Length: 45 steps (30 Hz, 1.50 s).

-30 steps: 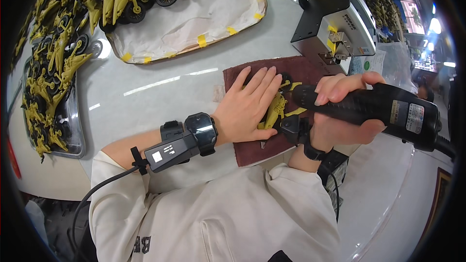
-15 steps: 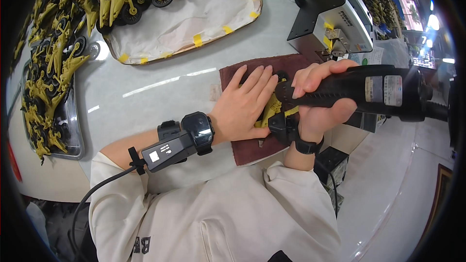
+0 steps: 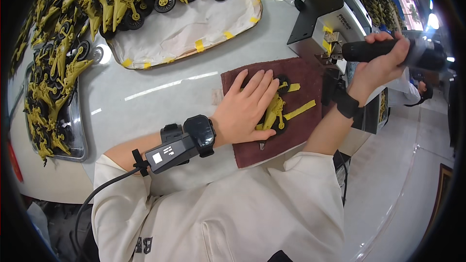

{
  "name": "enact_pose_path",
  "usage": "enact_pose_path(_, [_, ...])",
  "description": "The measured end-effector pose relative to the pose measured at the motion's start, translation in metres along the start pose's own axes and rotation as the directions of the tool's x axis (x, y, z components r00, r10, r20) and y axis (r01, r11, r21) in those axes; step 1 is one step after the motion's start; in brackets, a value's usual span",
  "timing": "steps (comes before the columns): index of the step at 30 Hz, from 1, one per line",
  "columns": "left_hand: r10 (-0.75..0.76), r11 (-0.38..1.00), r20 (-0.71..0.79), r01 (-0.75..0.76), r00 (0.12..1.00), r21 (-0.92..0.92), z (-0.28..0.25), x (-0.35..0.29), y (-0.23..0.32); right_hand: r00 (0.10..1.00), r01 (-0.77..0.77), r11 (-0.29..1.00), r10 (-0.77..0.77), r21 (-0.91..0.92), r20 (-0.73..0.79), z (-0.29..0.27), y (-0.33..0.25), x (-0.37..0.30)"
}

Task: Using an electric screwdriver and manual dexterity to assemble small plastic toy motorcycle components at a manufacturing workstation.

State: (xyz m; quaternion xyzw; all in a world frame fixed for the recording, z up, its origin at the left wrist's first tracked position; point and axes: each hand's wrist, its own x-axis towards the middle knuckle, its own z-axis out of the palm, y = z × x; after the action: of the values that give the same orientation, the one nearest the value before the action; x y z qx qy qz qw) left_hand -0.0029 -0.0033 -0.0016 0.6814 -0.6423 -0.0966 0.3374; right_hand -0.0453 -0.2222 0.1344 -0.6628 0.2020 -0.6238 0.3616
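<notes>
- The left hand (image 3: 242, 109) lies flat, fingers out straight, on the yellow toy bike (image 3: 274, 110) and the red-brown cloth (image 3: 306, 133).
- The right hand (image 3: 382, 68) is curled around a black tool (image 3: 363, 52). The tool's tip is by the silver box (image 3: 348, 28); I cannot tell if they touch.
- The bike sits on the cloth on the table (image 3: 170, 106), partly under the left hand's right side. That hand is nearer; the right hand is well apart, farther right and farther out.
- The bike's long way runs roughly from near to far. Its front end: cannot tell.
- 2 yellow strips (image 3: 300, 110) point right.
</notes>
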Motion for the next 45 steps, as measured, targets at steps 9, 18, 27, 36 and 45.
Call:
enact_pose_path(9, [-0.015,1.000,-0.019,0.015,1.000,-0.009,0.004,-0.002,-0.001,0.873,-0.431,0.843,0.299,0.323,0.385,-0.038,-0.033,-0.081])
enact_pose_path(18, [-0.011,1.000,-0.011,0.011,1.000,0.004,0.005,0.001,0.000,0.913,-0.248,0.838,0.034,0.487,0.406,-0.077,-0.057,-0.122])
enact_pose_path(27, [-0.008,1.000,-0.003,0.008,1.000,0.028,0.006,0.000,0.002,0.929,-0.282,0.890,0.159,0.359,0.335,-0.081,-0.058,-0.131])
enact_pose_path(36, [-0.006,0.999,0.003,0.006,1.000,0.037,0.005,0.001,0.001,0.887,-0.317,0.857,0.116,0.406,0.447,-0.072,-0.050,-0.137])
enact_pose_path(45, [0.003,0.999,-0.008,-0.003,1.000,0.036,0.003,0.001,0.000,0.853,-0.294,0.923,0.137,0.246,0.504,-0.063,-0.052,-0.137])
